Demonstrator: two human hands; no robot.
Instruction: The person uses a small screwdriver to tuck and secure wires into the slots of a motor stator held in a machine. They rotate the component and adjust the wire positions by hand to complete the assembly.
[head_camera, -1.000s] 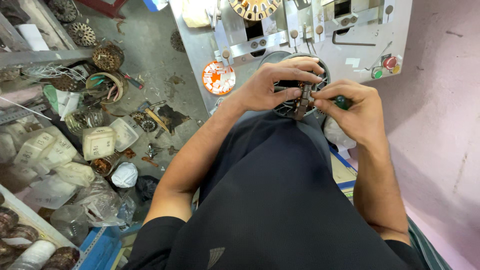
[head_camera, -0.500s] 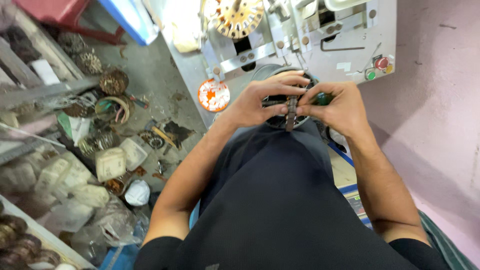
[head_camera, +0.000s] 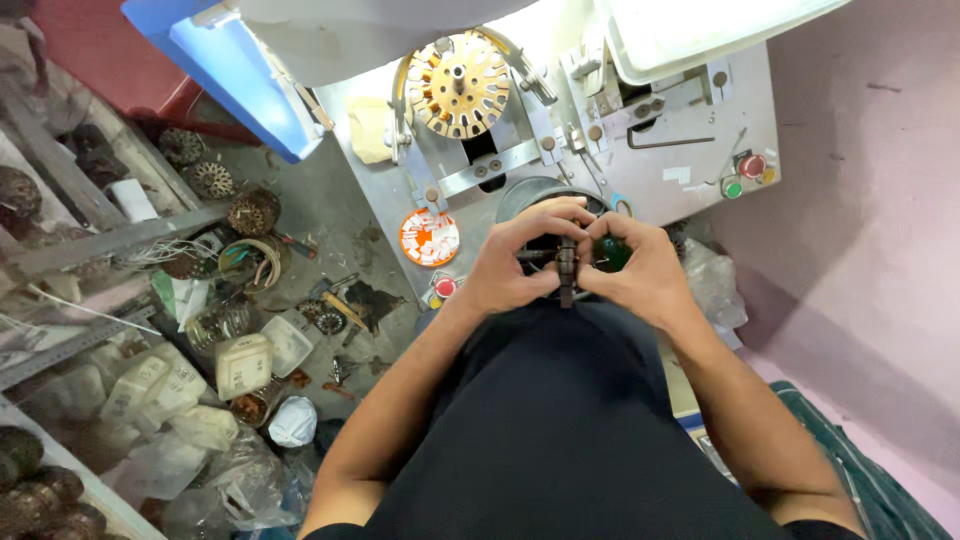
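My left hand (head_camera: 520, 262) and my right hand (head_camera: 635, 268) meet in front of my chest, fingers curled around a dark round part (head_camera: 560, 250) with a small metal tool (head_camera: 567, 275) standing between them. A green-handled piece (head_camera: 612, 255) shows under my right fingers. Both hands grip this assembly just below a grey metal machine (head_camera: 600, 150). A slotted round stator core (head_camera: 460, 85) sits on a spindle at the machine's top.
An orange round dish (head_camera: 430, 237) lies on the machine's left edge, with red and green buttons (head_camera: 745, 172) at its right. The floor at left holds coils, wound stators (head_camera: 252, 212), white plastic tubs (head_camera: 245, 362) and bags. A pink wall rises at right.
The camera has tilted, so hands and machine sit lower in view. My hands have drawn closer together around the dark part, with the tool now upright between them.
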